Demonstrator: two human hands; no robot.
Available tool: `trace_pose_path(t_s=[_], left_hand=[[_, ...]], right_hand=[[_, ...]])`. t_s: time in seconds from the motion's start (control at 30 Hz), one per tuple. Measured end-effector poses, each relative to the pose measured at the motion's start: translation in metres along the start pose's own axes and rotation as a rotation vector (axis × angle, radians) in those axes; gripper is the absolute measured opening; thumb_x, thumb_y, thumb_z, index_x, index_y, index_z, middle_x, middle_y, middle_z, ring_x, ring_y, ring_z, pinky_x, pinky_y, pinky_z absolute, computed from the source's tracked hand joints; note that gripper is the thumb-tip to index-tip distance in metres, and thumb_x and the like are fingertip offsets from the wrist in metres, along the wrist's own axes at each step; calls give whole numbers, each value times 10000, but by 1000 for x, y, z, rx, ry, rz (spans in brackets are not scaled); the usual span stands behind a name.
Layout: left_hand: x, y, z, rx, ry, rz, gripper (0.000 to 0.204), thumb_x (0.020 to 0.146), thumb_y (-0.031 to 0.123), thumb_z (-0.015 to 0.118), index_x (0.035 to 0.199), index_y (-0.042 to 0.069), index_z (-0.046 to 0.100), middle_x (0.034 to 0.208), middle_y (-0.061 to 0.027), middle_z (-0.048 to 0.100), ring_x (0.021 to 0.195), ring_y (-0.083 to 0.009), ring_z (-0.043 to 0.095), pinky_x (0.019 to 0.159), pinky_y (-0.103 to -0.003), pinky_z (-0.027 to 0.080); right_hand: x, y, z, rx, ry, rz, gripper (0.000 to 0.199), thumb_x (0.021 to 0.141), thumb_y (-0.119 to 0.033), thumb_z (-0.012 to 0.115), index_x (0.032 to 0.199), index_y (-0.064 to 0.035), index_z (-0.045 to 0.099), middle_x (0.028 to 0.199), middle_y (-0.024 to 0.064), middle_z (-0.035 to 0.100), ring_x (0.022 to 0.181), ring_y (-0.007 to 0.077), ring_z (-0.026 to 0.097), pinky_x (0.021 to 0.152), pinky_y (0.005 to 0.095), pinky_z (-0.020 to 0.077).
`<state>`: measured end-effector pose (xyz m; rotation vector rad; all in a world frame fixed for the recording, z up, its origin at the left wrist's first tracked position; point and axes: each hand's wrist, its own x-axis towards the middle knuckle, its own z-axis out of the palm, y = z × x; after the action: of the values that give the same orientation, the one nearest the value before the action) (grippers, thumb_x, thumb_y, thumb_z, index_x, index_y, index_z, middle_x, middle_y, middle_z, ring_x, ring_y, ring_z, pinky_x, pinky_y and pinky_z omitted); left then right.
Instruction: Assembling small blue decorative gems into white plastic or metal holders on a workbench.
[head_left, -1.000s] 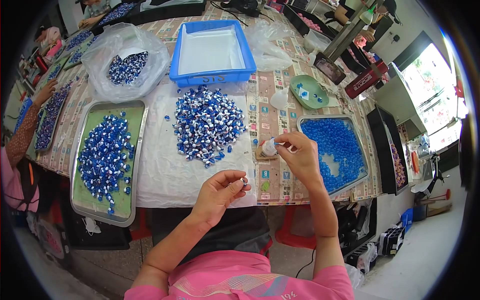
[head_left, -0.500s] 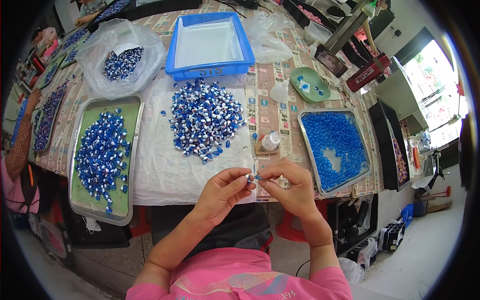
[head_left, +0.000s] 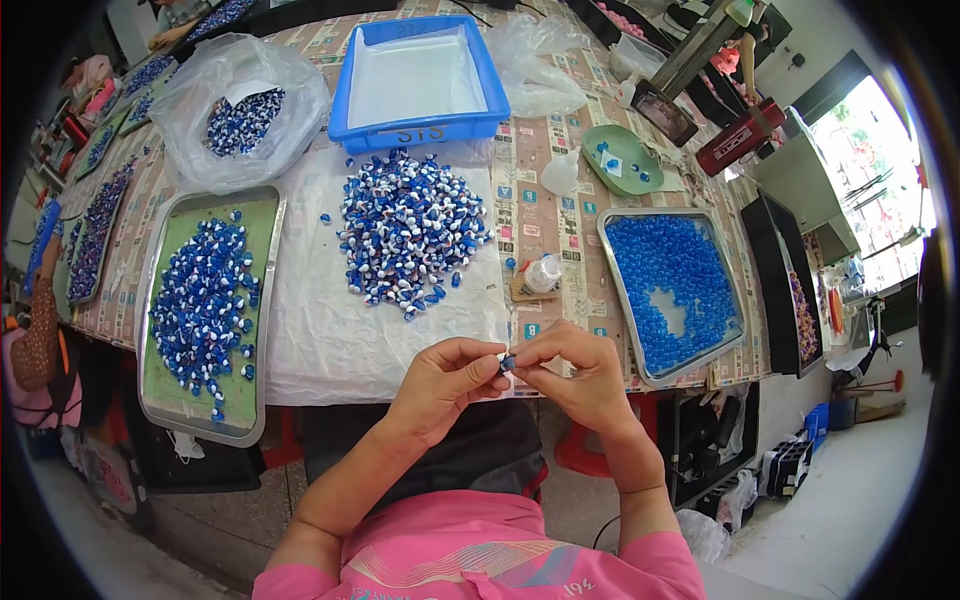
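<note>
In front of my lap at the table's near edge, my left hand (head_left: pixel 448 388) pinches a small blue-and-white piece (head_left: pixel 506 364) between thumb and fingertips. My right hand (head_left: pixel 578 378) is closed at the same spot, thumb and forefinger pressed on the piece from the right. Fingertips hide most of it, so whether it is one part or two I cannot make out. Beyond my hands lies a heap of blue-and-white pieces (head_left: pixel 410 235) on white sheeting (head_left: pixel 340 350). To the right, clear blue beads (head_left: pixel 660 270) fill a metal tray (head_left: pixel 692 372).
A green-lined metal tray (head_left: pixel 262 395) of blue-and-white pieces stands left. Behind are a plastic bag (head_left: pixel 180 100) of pieces and a blue basin (head_left: pixel 420 137). A small white-topped jar (head_left: pixel 543 273), a green dish (head_left: pixel 632 180) and a phone (head_left: pixel 665 113) sit right. Another person's arm (head_left: pixel 42 310) is far left.
My hands have come together: the gap between the fingertips has closed, and the right fingers now press against the piece in the left. The view has shifted slightly.
</note>
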<state>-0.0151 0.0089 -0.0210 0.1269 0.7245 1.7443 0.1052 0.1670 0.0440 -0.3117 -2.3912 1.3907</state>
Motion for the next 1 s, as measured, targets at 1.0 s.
trace_pose_path(t_s=[1.0], left_hand=[[0, 3, -2, 107, 5, -117, 164, 920, 87, 665, 1060, 1, 670, 959, -118, 709, 816, -177, 703, 737, -304, 590]], right_hand=[[-2, -1, -2, -152, -73, -192, 175, 689, 49, 768, 821, -52, 715, 827, 44, 708, 772, 200, 658, 688, 310, 516]])
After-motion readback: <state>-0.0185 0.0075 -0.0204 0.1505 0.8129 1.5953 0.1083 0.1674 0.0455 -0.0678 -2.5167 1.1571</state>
